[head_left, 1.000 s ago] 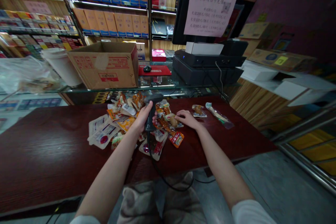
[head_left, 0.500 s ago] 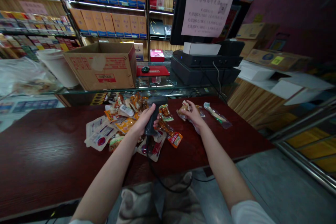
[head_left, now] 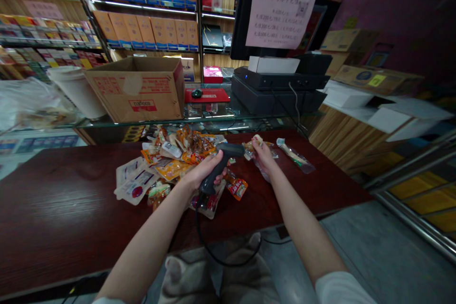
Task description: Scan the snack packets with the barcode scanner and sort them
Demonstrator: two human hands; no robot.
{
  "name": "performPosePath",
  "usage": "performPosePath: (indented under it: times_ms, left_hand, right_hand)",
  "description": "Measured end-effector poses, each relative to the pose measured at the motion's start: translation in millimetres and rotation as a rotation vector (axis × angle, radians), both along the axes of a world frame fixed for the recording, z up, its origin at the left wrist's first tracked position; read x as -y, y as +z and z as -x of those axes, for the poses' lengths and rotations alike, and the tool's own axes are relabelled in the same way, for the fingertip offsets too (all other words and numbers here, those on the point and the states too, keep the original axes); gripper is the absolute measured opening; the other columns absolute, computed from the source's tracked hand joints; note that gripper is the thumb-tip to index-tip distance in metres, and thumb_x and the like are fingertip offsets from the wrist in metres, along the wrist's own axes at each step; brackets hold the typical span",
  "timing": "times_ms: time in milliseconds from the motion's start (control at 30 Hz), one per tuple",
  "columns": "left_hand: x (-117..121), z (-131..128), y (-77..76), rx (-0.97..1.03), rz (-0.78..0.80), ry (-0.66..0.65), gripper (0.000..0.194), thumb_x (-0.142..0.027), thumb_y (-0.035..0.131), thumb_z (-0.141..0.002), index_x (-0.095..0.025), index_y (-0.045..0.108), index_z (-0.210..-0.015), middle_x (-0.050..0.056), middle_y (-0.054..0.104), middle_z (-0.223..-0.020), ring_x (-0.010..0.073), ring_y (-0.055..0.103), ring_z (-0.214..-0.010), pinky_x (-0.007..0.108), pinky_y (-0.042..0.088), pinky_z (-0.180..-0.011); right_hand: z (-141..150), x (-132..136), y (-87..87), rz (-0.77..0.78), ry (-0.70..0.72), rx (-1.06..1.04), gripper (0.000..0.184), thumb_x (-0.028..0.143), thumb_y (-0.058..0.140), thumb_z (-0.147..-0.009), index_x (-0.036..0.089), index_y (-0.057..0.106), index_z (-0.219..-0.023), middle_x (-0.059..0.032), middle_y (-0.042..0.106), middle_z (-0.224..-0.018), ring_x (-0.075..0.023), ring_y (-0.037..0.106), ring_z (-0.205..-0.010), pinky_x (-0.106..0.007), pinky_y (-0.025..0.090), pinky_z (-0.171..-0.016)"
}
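Observation:
My left hand (head_left: 210, 171) is wrapped round the handle of a black barcode scanner (head_left: 223, 161), whose head points right. Its cord loops down past the table edge. My right hand (head_left: 264, 156) pinches a clear-wrapped snack pack (head_left: 249, 148) just in front of the scanner head; the fingers partly cover the pack. A heap of packaged snacks (head_left: 171, 152) lies left of and behind the scanner, some of it hidden by my left hand. An orange-and-red snack packet (head_left: 238, 189) lies between my hands. Right of my right hand is a long clear packet (head_left: 295, 156).
The dark red table (head_left: 71, 204) spreads beneath everything. Behind it, a glass counter carries an open cardboard box (head_left: 142, 95), a white cup (head_left: 78, 92), a mouse (head_left: 197, 93) and a monitor (head_left: 244, 21) above black equipment (head_left: 278, 95). White boxes (head_left: 402, 118) stand at right.
The scanner has turned, its head swinging right toward the pack in my right hand. My right hand has tilted the pack slightly; the heap stays put.

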State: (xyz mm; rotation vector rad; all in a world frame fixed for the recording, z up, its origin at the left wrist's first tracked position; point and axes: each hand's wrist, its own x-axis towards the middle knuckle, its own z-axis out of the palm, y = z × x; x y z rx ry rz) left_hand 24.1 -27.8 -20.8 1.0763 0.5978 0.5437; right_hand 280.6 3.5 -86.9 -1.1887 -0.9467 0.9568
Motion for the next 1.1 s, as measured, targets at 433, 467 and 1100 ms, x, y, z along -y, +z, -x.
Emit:
performPosePath:
  times_ms: [433, 467, 1100]
  left_hand:
    - [-2, -3, -1.8, 0.038, 0.019, 0.125, 0.062, -0.074, 0.067, -0.073, -0.015, 0.057, -0.086, -0.001, 0.055, -0.058, 0.0061, 0.042, -0.039, 0.018, 0.035, -0.034]
    - [-4, -2, -2.1, 0.047, 0.018, 0.139, 0.06, -0.073, 0.067, -0.074, -0.015, 0.057, -0.086, -0.001, 0.056, -0.058, 0.0063, 0.043, -0.039, 0.018, 0.036, -0.034]
    - [-32, 36, 14.9, 0.106, 0.083, 0.378, 0.059, -0.074, 0.053, -0.085, -0.015, 0.058, -0.082, -0.003, 0.045, -0.05, 0.0075, 0.039, -0.039, 0.02, 0.031, -0.038]
  right_hand:
    - [-24, -5, -5.3, -0.076, -0.273, 0.384, 0.066, 0.06, 0.071, -0.067, 0.024, 0.045, -0.116, -0.0101, 0.065, -0.108, -0.0253, 0.065, -0.098, -0.042, 0.051, -0.09]
    - [-32, -4, -4.4, -0.067, -0.354, 0.445, 0.067, 0.058, 0.071, -0.068, 0.022, 0.043, -0.117, -0.0118, 0.065, -0.107, -0.0264, 0.065, -0.097, -0.043, 0.05, -0.09]
    - [-48, 15, 6.1, -0.048, -0.445, 1.127, 0.032, 0.03, 0.051, -0.088, 0.017, 0.063, -0.115, -0.0165, 0.063, -0.122, -0.0314, 0.053, -0.117, -0.048, 0.036, -0.105]
